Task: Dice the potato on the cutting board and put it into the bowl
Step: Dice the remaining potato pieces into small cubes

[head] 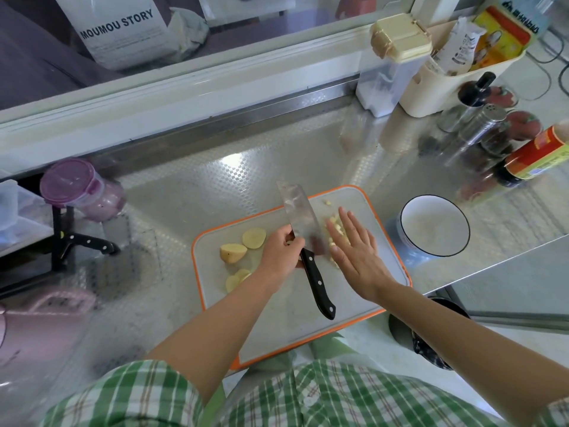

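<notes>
Head view: an orange-rimmed cutting board [277, 318] lies on the steel desk [215, 186]
Left hand [280, 254]: curled round the cleaver [300, 217] where blade meets black handle
Right hand [355, 252]: flat with straight fingers, lying over the diced potato [334, 261] just right of the blade
Uncut potato pieces [233, 253]: on the board's left part
Bowl [434, 224]: white, dark-rimmed, on the desk right of the board

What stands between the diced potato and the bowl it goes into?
Only the person's own right hand, lying flat on the diced potato on the side toward the bowl. Past it come just bare cutting board and a strip of counter.
</notes>
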Demonstrator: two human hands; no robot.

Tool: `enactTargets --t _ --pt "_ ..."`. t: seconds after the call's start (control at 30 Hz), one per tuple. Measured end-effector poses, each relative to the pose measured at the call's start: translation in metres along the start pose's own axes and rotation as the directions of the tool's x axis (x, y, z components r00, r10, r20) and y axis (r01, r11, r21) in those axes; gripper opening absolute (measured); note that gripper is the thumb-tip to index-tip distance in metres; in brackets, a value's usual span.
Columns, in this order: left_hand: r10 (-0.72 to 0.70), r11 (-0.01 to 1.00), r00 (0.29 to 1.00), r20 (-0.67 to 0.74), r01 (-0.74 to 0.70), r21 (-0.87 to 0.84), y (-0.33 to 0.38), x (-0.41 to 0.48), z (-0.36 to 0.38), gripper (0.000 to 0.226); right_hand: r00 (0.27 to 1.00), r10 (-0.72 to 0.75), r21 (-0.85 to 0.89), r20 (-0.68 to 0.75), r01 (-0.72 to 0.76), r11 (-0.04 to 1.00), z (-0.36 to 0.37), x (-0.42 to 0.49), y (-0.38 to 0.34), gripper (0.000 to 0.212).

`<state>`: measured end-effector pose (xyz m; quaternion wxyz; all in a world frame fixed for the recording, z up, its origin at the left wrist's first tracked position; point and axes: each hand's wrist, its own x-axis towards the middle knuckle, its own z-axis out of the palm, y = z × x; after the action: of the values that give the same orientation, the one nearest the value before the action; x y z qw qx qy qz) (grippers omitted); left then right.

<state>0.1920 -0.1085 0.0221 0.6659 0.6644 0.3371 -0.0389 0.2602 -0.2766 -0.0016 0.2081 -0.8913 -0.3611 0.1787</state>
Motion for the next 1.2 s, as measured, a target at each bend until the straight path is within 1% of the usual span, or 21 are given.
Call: enactTargets --t 0.07,0.1,0.17,0.2,0.27,0.3,0.33,0.4,0.47,0.5,0.57,0.67,0.7,0.73,0.8,0.87,0.9,0.97,1.0,1.1,1.2 --pt "0.004 1.0 1.0 0.002 -0.004 -0.003 0.002 -0.001 0.0 0.023 0.998 -0.048 -0.048 0.026 0.05 0.998 0.002 0.003 -0.001 0.081" --pt "0.006 1.0 1.0 0.003 -0.006 -0.003 0.002 -0.001 0.001 0.022 0.999 -0.018 -0.062 0.027 0.02 0.998 0.002 0.004 -0.002 0.083" --pt "0.013 1.0 1.0 -0.015 -0.013 0.008 0.001 -0.002 0.0 0.019 0.997 0.079 0.004 -0.022 -0.079 0.997 0.001 0.007 -0.004 0.08" --pt "0.02 1.0 0.999 -0.029 -0.019 0.021 0.001 -0.002 -0.001 0.019 0.995 0.07 0.047 -0.071 -0.067 0.997 -0.001 0.007 -0.005 0.073" --pt "0.023 0.999 0.998 -0.052 -0.021 0.042 0.0 0.0 -0.002 0.019 0.978 -0.082 0.092 -0.193 0.101 0.991 -0.005 0.005 -0.014 0.054" --pt "0.022 0.999 0.998 -0.066 -0.019 0.047 -0.002 0.002 -0.003 0.018 0.965 -0.14 0.114 -0.222 0.168 0.979 -0.005 0.005 -0.019 0.049" --pt "0.022 0.998 0.996 -0.088 -0.018 0.054 -0.003 0.003 -0.004 0.015 0.971 -0.159 0.151 -0.181 0.187 0.971 -0.008 0.004 -0.027 0.051" --pt "0.015 0.998 0.989 -0.146 -0.005 0.064 -0.005 0.008 -0.006 0.01 0.994 -0.101 0.208 0.032 0.092 0.974 -0.013 0.005 -0.044 0.066" --pt "0.005 0.998 0.986 -0.168 0.006 0.063 -0.006 0.009 -0.01 0.011 0.966 -0.05 0.204 0.253 -0.003 0.979 -0.01 0.007 -0.056 0.079" --pt "0.013 0.997 0.987 -0.158 -0.001 0.073 -0.006 0.009 -0.01 0.015 0.956 -0.035 0.211 0.293 -0.029 0.977 -0.008 0.008 -0.061 0.083" --pt "0.043 0.995 0.992 -0.122 -0.031 0.092 -0.002 0.008 -0.012 0.019 0.966 0.024 0.267 0.259 -0.096 0.959 -0.005 0.013 -0.068 0.08" --pt "0.08 0.995 0.991 -0.103 -0.074 0.061 0.006 0.001 -0.018 0.02 0.968 0.194 0.424 0.16 -0.245 0.872 -0.006 0.021 -0.07 0.054" --pt "0.126 0.985 0.984 -0.129 -0.109 0.131 0.005 -0.001 -0.025 0.021 0.959 0.242 0.481 0.15 -0.285 0.829 -0.008 0.024 -0.07 0.047" --pt "0.205 0.949 0.965 -0.161 -0.156 0.275 0.001 -0.003 -0.035 0.02 0.951 0.266 0.546 0.159 -0.309 0.779 -0.01 0.025 -0.069 0.042" --pt "0.341 0.799 0.921 -0.188 -0.179 0.574 -0.015 -0.009 -0.062 0.015 0.945 0.244 0.693 0.217 -0.325 0.643 -0.011 0.026 -0.067 0.031" --pt "0.356 0.666 0.924 -0.137 -0.148 0.731 -0.033 -0.02 -0.086 0.01 0.937 0.222 0.782 0.268 -0.346 0.518 -0.012 0.027 -0.066 0.016" --pt "0.341 0.608 0.936 -0.09 -0.147 0.78 -0.041 -0.027 -0.095 0.01 0.933 0.22 0.793 0.286 -0.359 0.492 -0.011 0.028 -0.065 0.013" --pt "0.315 0.521 0.949 -0.001 -0.172 0.836 -0.056 -0.04 -0.106 0.021 0.925 0.227 0.782 0.303 -0.378 0.496 -0.006 0.03 -0.064 0.012" --pt "0.308 0.502 0.951 0.017 -0.178 0.846 -0.062 -0.044 -0.108 0.028 0.923 0.233 0.768 0.307 -0.385 0.511 -0.002 0.031 -0.064 0.01" --pt "0.291 0.486 0.957 -0.001 -0.147 0.861 -0.071 -0.05 -0.108 0.046 0.913 0.275 0.708 0.301 -0.407 0.577 0.008 0.033 -0.06 0.005" --pt "0.252 0.489 0.967 -0.033 -0.098 0.867 -0.073 -0.051 -0.105 0.049 0.904 0.319 0.654 0.285 -0.427 0.625 0.012 0.036 -0.057 0.01"
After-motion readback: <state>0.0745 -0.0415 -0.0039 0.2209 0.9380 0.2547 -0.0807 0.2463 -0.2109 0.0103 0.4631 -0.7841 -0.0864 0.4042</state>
